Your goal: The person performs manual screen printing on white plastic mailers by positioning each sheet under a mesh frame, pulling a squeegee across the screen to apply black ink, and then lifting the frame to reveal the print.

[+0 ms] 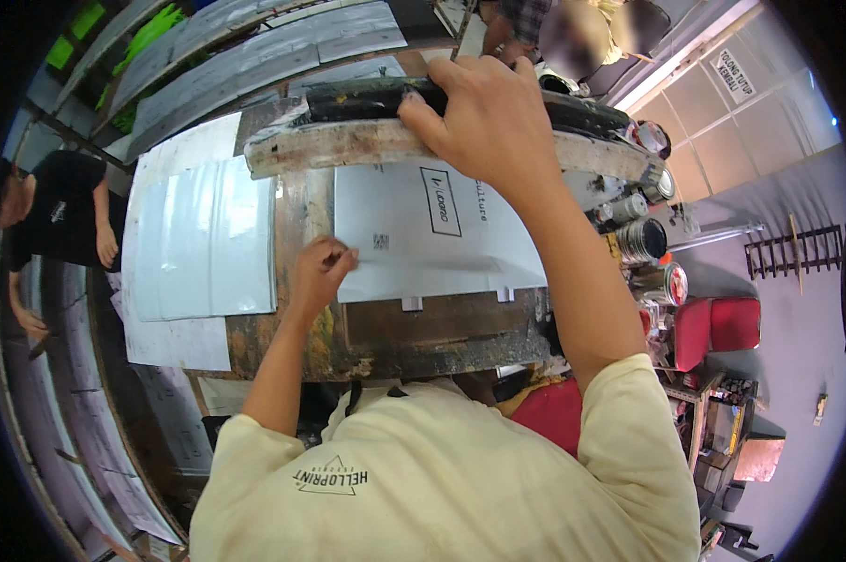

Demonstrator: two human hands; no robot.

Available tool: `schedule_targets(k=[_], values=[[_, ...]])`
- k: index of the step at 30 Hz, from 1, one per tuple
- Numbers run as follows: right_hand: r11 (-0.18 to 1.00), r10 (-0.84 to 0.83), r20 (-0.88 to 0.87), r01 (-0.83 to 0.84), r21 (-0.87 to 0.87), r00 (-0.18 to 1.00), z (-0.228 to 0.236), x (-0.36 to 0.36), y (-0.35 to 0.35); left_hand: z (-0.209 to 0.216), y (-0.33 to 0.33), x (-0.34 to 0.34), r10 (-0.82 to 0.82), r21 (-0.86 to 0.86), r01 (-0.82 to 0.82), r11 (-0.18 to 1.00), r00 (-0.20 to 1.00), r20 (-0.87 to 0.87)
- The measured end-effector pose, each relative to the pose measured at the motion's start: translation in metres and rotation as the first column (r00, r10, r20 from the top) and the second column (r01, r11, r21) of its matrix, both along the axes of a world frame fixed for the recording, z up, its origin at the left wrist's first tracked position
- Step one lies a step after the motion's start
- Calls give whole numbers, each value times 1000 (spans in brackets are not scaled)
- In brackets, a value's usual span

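Note:
A white sheet point(498, 253) with black print and a small square code lies on the stained work table point(395, 342). My left hand point(322, 267) is at the left edge of this sheet, fingers closed in a pinch on it; the fingertips are slightly blurred. Above the sheet's far side, a worn wooden printing frame point(348, 142) is tilted up, a dark bar along its top. My right hand point(489, 117) grips the frame near its middle, thumb on the near face and fingers over the top. Two small pale tabs point(412, 303) show at the sheet's near edge.
A stack of glossy white sheets point(207, 239) lies to the left. Drying racks point(264, 70) hold sheets at the far left. Cans and jars point(640, 241) line the right side near a red chair point(718, 328). A person in black point(67, 206) stands at the left; others are at the back.

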State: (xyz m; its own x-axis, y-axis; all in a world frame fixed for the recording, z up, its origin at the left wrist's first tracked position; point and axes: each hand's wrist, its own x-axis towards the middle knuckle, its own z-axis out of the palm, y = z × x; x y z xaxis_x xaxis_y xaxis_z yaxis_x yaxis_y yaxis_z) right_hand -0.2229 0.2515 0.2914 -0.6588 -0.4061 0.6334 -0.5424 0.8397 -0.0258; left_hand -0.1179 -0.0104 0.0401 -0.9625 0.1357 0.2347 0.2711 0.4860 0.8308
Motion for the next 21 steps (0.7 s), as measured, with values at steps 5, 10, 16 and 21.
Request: schedule_targets(k=[5, 10, 16, 21], values=[[1000, 16, 29, -16, -21, 999, 21, -18, -8, -17, -87, -26, 45, 106, -100, 989, 902, 430], [1000, 22, 73, -20, -16, 997, 35, -28, -9, -33, -211, -58, 135, 46, -192, 980, 821, 555], [1000, 27, 125, -25, -18, 992, 44, -43, -14, -34, -350, -81, 249, -139, -209, 968, 725, 642], [999, 6, 165, -13, 39, 986, 50, -40, -12, -38, -443, -92, 398, -544, -118, 831, 809, 433]])
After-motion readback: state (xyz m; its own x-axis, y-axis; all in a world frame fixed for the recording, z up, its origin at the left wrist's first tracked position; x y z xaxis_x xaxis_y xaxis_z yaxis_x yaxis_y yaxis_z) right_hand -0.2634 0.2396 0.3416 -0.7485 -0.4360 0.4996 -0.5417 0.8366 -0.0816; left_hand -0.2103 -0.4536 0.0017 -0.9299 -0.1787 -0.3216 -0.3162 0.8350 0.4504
